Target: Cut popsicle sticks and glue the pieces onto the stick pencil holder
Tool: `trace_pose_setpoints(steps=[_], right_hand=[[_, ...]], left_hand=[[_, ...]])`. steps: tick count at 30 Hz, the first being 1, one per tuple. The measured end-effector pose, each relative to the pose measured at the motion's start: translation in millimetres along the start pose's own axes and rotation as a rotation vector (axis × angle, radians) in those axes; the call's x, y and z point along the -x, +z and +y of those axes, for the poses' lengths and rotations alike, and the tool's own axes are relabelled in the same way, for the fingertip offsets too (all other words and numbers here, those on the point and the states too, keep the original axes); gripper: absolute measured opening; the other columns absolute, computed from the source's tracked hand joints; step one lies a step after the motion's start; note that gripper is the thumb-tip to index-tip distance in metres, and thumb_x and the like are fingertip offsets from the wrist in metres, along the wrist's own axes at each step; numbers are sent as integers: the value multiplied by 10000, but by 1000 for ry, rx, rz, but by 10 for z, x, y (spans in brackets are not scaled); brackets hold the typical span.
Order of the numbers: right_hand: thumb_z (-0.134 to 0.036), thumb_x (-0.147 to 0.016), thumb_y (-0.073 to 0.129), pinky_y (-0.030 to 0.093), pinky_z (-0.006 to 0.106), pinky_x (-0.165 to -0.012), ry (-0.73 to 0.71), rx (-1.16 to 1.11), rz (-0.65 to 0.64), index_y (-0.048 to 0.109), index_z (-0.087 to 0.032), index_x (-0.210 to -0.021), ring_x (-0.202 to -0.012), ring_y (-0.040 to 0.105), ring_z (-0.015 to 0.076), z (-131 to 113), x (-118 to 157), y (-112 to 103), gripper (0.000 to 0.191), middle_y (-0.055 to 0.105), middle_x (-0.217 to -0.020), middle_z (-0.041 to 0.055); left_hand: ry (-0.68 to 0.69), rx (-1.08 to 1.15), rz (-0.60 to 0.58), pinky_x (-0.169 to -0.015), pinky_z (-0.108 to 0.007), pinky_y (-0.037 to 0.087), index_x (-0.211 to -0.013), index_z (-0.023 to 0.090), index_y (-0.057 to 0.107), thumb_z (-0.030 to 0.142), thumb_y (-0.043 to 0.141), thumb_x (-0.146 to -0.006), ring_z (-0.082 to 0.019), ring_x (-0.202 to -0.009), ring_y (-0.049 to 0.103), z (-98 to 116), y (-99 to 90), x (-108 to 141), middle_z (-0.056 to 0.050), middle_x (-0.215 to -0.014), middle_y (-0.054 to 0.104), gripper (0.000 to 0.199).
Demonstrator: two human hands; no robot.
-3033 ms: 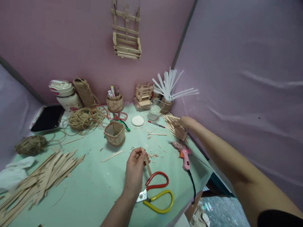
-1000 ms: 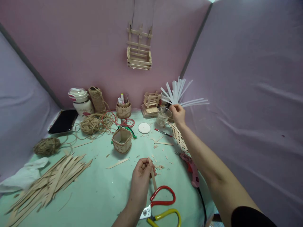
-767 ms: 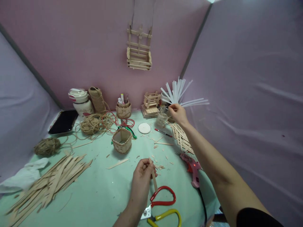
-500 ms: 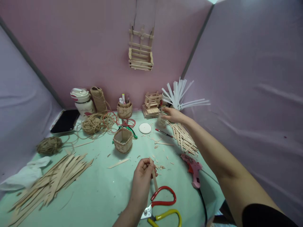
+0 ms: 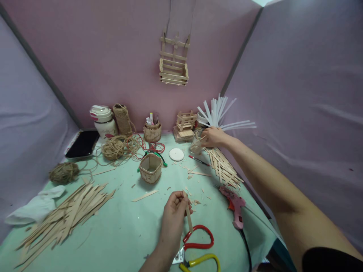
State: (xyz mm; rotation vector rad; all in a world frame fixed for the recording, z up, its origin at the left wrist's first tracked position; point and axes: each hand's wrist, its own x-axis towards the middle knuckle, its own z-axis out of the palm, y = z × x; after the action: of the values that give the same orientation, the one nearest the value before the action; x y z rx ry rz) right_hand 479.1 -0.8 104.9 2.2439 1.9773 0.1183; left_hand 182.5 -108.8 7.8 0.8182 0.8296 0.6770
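Green tabletop (image 5: 121, 226), wooden strip (image 5: 188, 217) lengthwise from left hand (image 5: 174, 211) toward scissors (image 5: 197, 246)

The surface (image 5: 121, 223) is pale green. The scissors (image 5: 178, 257) have one red handle (image 5: 199, 246) and one yellow handle (image 5: 202, 258). The glue gun (image 5: 236, 207) is pink; the wooden strip (image 5: 189, 217), light tan.

Flat pale wooden strip (image 5: 189, 219) — held aslant; clear cup (image 5: 195, 146) — upright, farther back.

We face a pink wall (image 5: 124, 56) between lilac walls (image 5: 309, 94), grey strips (image 5: 241, 55) in the corners, a green table (image 5: 121, 223) below.
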Motion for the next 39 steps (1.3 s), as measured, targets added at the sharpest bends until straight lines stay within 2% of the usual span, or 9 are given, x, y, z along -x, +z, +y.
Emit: trace_pose_setpoints(steps=[3, 7, 11, 14, 16, 22, 27, 31, 39], right_hand=[[-257, -662, 660, 406, 354, -913, -148, -4, -26, 639, -221, -1160, -1138, 501, 302, 41, -42, -4, 499, 624, -1234, 92], [-100, -584, 605, 381, 338, -969, -355, 3, -96, 597, -222, -1245, -1176, 496, 281, 118, -175, 79, 673, 572, -1339, 55], [-85, -492, 654, 402, 374, -907, -281, 33, -133, 641, -259, -1178, -1175, 496, 327, 133, -253, 185, 708, 644, -1229, 68], [-92, -451, 687, 420, 401, -848, -211, 44, -142, 723, -232, -914, -1054, 560, 347, 138, -264, 198, 485, 715, -979, 96], [-103, -459, 693, 440, 393, -796, -183, 23, -150, 721, -229, -831, -999, 584, 342, 164, -267, 158, 394, 715, -927, 96], [-96, -622, 608, 475, 296, -712, -175, -155, -185, 695, -251, -998, -850, 651, 236, 254, -286, -8, 416, 727, -968, 35], [-135, -622, 647, 486, 257, -715, -202, -283, -249, 726, -245, -934, -821, 662, 204, 189, -276, -9, 341, 739, -927, 4], [-110, -518, 704, 474, 262, -636, -180, -318, -278, 747, -254, -825, -677, 647, 198, 148, -263, 78, 342, 728, -734, -18], [-117, -515, 711, 453, 263, -621, -117, -406, -207, 740, -254, -654, -603, 630, 184, 204, -280, 147, 197, 687, -598, -42]], left_hand=[[5, 2, -2, -683, -247, 455, -841, 190, 589, 460, 649, -763, -133, -711, 535, 7, -2, -4, 2, -732, 548, 287], [9, -3, -7, -689, -246, 456, -846, 191, 581, 447, 635, -780, -131, -713, 532, 1, -18, -15, 4, -735, 542, 270], [16, -10, -6, -671, -241, 448, -854, 186, 571, 426, 629, -791, -127, -699, 533, -4, -23, -23, 3, -731, 541, 254], [20, -8, -12, -658, -243, 446, -849, 181, 569, 425, 629, -791, -125, -681, 526, 3, -20, -19, 5, -716, 532, 257], [19, -5, -16, -659, -247, 448, -848, 180, 566, 428, 627, -791, -124, -677, 523, 5, -16, -12, 5, -713, 531, 261], [-1, 13, -22, -672, -256, 455, -835, 182, 577, 433, 645, -770, -131, -694, 528, -14, 2, 2, -2, -724, 546, 268], [5, 11, -20, -675, -255, 458, -835, 183, 580, 422, 637, -779, -130, -693, 529, -22, 6, 0, -3, -724, 549, 252], [9, 8, -14, -679, -255, 460, -820, 184, 580, 411, 635, -778, -133, -697, 532, -15, 5, -7, -3, -723, 548, 238], [-7, 7, -11, -676, -254, 463, -818, 184, 576, 409, 636, -773, -127, -684, 520, 1, 12, 4, -1, -721, 544, 237]])
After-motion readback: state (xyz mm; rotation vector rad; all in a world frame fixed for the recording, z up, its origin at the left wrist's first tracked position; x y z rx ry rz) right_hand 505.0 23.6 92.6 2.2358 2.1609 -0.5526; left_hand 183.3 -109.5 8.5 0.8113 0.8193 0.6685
